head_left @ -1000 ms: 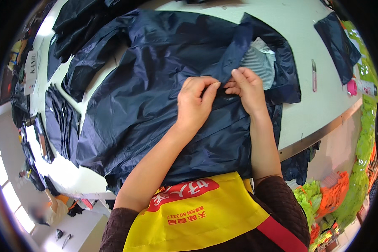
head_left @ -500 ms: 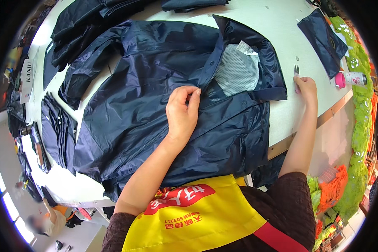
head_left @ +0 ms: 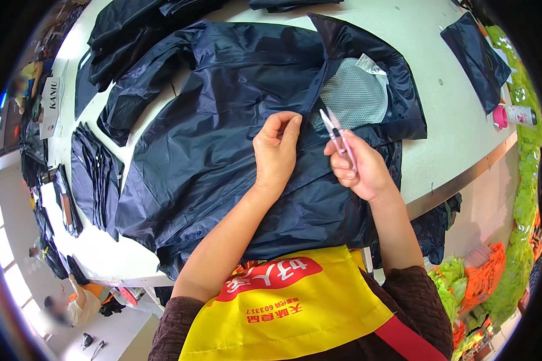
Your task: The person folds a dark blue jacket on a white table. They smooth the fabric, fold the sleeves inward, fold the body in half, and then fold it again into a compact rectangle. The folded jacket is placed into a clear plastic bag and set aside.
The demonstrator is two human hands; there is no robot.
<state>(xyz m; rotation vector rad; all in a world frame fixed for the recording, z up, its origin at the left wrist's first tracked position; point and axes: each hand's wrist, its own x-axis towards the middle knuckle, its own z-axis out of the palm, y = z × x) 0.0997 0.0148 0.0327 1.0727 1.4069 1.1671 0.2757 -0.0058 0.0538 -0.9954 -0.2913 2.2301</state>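
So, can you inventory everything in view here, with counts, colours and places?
Jacket: 1, dark navy, spread across the middle
Mesh lining: 1, pale grey, in the jacket's opening
Label: at least 1, white, at the lining's top
Snips: 1 pair, pink and silver, above the jacket
Dark fabric pieces: several, navy, left, top and right
Table: 1, white, underneath
Bottle: 1, white with pink, right
Sign: 1, white, far left
Loose garments: uncountable, lime and orange, right
Other person: at least 1, pale top, lower left
Apron: 1, yellow and red, bottom
Left hand: 1, bare, at the jacket
Right hand: 1, bare, holding the snips
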